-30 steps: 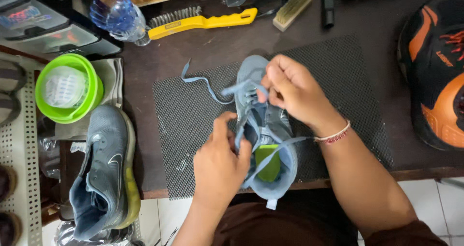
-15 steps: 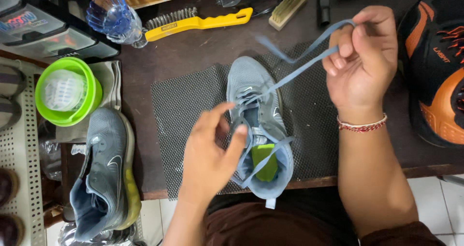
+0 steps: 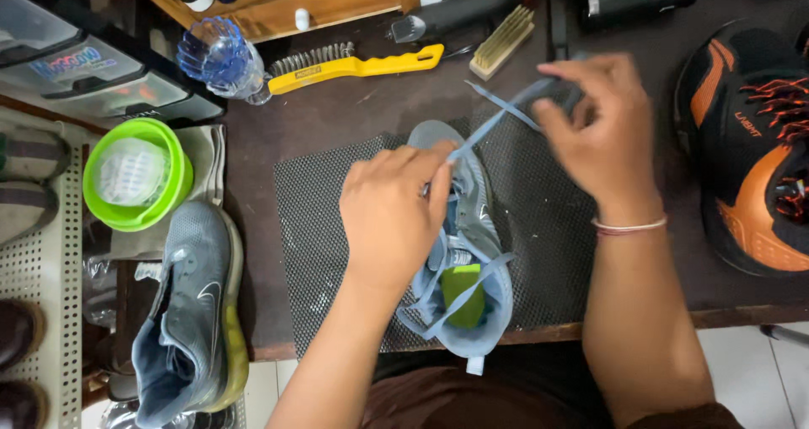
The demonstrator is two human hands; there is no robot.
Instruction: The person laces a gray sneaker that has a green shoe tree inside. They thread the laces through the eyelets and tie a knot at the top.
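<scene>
Head view showed the left hand pressed on the grey shoe, its fingers curled over the upper and pinching the lace where it left the eyelets. Up and to the right, the right hand held the lace's far end in closed fingertips. The shoe lay on a mesh mat beneath both hands.

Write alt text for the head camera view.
Left hand presses on a grey-blue sneaker on a black mesh mat, while the right hand pulls its lace taut. A yellow wire brush lies beyond.
</scene>
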